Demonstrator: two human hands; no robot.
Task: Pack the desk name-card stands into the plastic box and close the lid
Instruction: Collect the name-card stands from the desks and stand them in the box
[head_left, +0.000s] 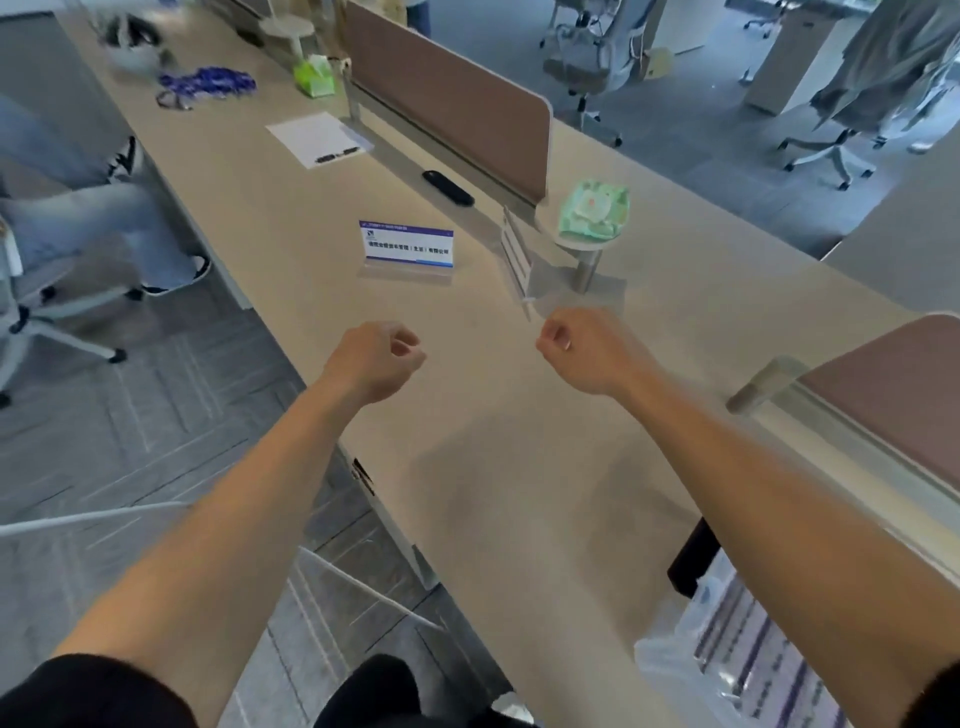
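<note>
Both forearms are bare from the wrists nearly to the elbows, with black sleeves pushed up at the bottom corners of the view. The left hand (376, 358) and the right hand (582, 345) carry no visible watch, ring or glove. Between the arms below, dark clothing covers the person's lower body.

Long beige table (519, 467) in an open office: a clear name-card stand (406, 248) w/ blue-and-white card stands upright mid-table; a second clear stand (517, 254) just right of it, seen edge-on. Farther back: black case (448, 188), paper sheet (318, 139) w/ pens (337, 154), blue lanyards (207, 83), green tissue pack (313, 78).
</note>
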